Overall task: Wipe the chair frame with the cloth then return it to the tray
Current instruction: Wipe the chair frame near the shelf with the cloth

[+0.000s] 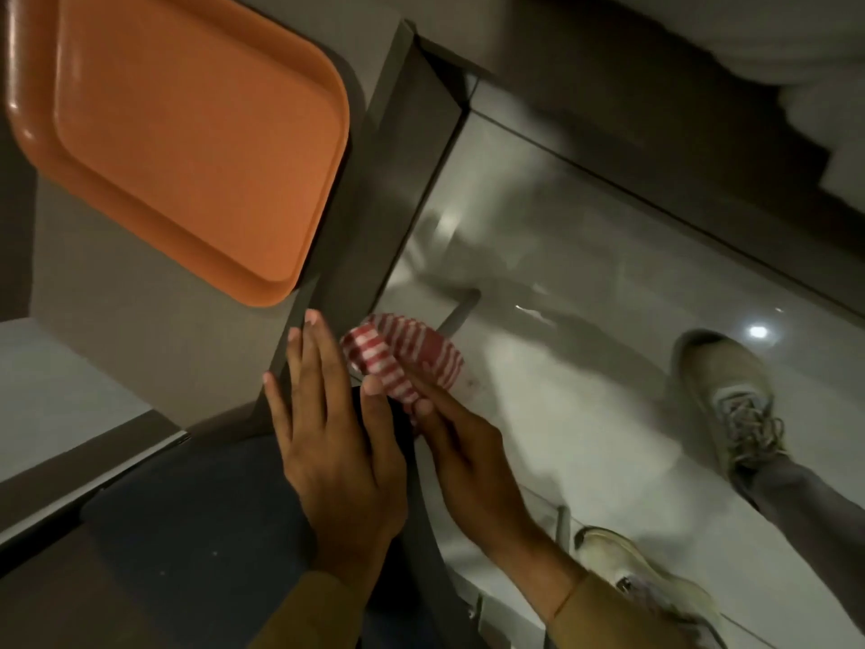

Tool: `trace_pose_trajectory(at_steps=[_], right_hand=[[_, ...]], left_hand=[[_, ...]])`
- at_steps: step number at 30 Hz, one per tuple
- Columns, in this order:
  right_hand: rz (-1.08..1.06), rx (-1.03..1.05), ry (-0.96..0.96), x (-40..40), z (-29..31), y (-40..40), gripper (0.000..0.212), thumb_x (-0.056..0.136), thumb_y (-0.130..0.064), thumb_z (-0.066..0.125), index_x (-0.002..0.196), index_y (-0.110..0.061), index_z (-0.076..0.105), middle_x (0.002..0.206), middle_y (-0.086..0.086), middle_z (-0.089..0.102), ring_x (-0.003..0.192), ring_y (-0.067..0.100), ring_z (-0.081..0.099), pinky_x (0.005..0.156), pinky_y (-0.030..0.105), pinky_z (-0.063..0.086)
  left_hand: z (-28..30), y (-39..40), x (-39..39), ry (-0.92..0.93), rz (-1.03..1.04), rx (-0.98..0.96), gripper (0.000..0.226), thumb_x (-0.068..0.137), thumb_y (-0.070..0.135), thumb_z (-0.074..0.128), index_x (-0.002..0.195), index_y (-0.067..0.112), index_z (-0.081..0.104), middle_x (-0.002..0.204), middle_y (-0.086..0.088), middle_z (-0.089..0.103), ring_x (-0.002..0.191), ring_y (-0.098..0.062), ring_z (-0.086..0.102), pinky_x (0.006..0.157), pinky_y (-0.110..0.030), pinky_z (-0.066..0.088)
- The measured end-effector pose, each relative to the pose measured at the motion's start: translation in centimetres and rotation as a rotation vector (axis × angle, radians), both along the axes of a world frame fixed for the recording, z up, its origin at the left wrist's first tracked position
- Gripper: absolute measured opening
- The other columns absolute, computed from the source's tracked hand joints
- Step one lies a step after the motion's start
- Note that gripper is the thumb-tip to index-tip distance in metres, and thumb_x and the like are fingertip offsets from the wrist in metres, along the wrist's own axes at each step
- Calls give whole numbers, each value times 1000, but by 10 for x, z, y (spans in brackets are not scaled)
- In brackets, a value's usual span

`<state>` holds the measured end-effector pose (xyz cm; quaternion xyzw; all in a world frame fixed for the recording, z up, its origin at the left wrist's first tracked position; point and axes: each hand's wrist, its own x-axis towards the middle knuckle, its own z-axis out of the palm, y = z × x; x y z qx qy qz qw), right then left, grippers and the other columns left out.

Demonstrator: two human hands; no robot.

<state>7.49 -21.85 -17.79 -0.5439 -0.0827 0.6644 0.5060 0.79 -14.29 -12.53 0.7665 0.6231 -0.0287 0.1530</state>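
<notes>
Pinching the cloth (402,363) with right hand (472,461), steadying alongside with flat left hand (327,442), probably bunching a wiping pad, well short of the tray (28,133) up-left of the grip.

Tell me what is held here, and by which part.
The striped cloth, pinched at its lower end by the right hand; the thumb of the left hand touches it too.

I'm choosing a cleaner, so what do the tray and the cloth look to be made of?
The tray looks like moulded plastic: orange, semi-matte, with a one-piece rounded rim showing soft highlights. The cloth looks like thin woven fabric, possibly cotton: matte, red-and-white striped, bending in soft folds.
</notes>
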Motion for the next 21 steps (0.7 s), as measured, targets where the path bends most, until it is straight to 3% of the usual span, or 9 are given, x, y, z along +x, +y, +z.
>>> trace_pose_trajectory(at_steps=[6, 9, 11, 12, 14, 15, 16, 19, 21], right_hand=[[-11, -72, -159, -7, -64, 5, 34, 109, -7, 47, 137, -13, 64, 136, 4, 68, 130, 12, 61, 112, 32, 50], [29, -169, -297, 0, -116, 14, 34, 106, 1, 47, 132, -6, 67, 126, 11, 72, 114, 5, 63, 95, 10, 49], [15, -267, -256, 8, -153, 30, 33, 106, -2, 47, 134, -1, 64, 131, 22, 68, 122, 20, 63, 90, -3, 42], [-30, -341, -196, 12, -165, 40, 33, 107, -8, 49, 137, -3, 63, 137, 22, 65, 129, 29, 60, 99, 3, 43], [-59, -421, -95, 18, -173, 58, 35, 109, -23, 48, 139, -11, 61, 141, 15, 63, 134, 32, 56, 117, 34, 43], [-83, -413, -64, 20, -169, 65, 32, 109, -25, 47, 136, -14, 62, 136, 11, 65, 130, 29, 58, 116, 41, 44], [-133, -401, -38, 21, -158, 66, 29, 109, -23, 48, 131, -15, 64, 130, 9, 68, 121, 24, 63, 111, 39, 49], [-185, -350, 2, 14, -96, 48, 30, 108, -20, 51, 130, -6, 67, 113, 9, 73, 88, 0, 69, 75, 11, 57], [-120, -266, -15, -2, -45, 25, 31, 109, -28, 49, 135, -22, 66, 116, -13, 73, 100, -15, 67, 84, 5, 53]], left_hand=[[-1, 0, -4, -8, -5, 1, 63, 112, 39, 23, 169, 12, 25, 177, -1, 29, 168, -17, 19, 140, -48, 6], [-2, -1, -3, -8, -6, -1, 63, 112, 39, 22, 169, 12, 27, 177, 1, 30, 168, -14, 18, 140, -49, 8], [-1, -2, -3, -2, -14, 3, 62, 112, 38, 22, 169, 14, 28, 177, 3, 30, 168, -11, 19, 140, -49, 9], [-1, -2, -4, -6, -22, 1, 61, 112, 38, 21, 169, 16, 27, 177, 4, 30, 168, -10, 19, 140, -48, 8], [-3, -1, -6, -33, -29, -4, 58, 112, 38, 21, 167, 21, 25, 177, 4, 31, 168, -9, 19, 140, -46, 7], [-4, -1, -6, -42, -30, -1, 57, 112, 37, 21, 167, 22, 25, 176, 4, 32, 167, -9, 19, 140, -45, 7], [-4, -1, -7, -38, -31, 3, 56, 112, 36, 21, 166, 23, 24, 176, 4, 32, 167, -8, 19, 140, -45, 7], [-2, -1, -4, -28, -17, 1, 59, 112, 35, 23, 168, 18, 29, 176, 3, 34, 167, -8, 20, 140, -49, 10], [-1, 0, -3, -9, -14, -3, 61, 112, 36, 24, 168, 13, 33, 175, 1, 35, 167, -13, 23, 139, -53, 14]])
